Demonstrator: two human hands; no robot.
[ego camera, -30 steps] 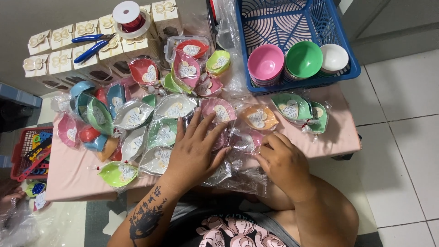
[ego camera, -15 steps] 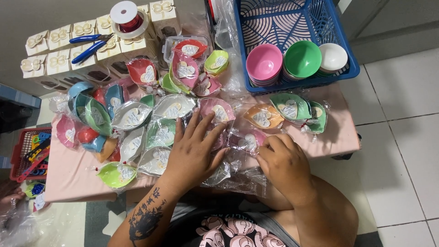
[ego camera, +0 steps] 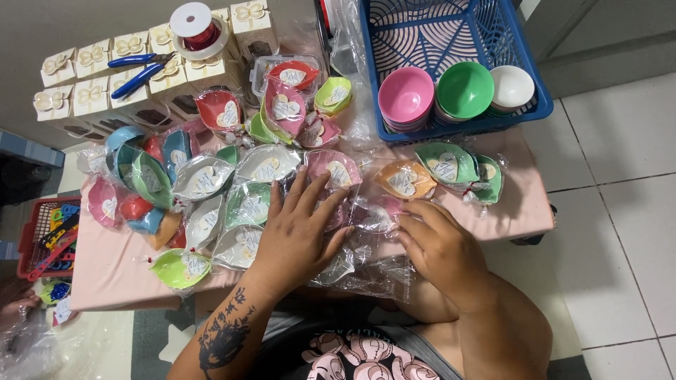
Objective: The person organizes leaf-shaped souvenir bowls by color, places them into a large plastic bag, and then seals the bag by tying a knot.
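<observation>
Head view, frame centre: left hand (ego camera: 299, 236) flat, fingers spread, pressing wrapped bowls (ego camera: 338, 211); right hand (ego camera: 440, 246) curled on clear bags (ego camera: 366, 271), hardly shifted since a second ago.

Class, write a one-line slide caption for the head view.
Left hand and right hand press clear bags among wrapped bowls on a pink table.

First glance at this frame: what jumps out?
A spread of small coloured bowls wrapped in clear plastic covers the pink table, with the left hand and right hand pressed on clear bags at the near edge. At the far right, a blue basket holds stacked pink, green and white bowls.
</observation>
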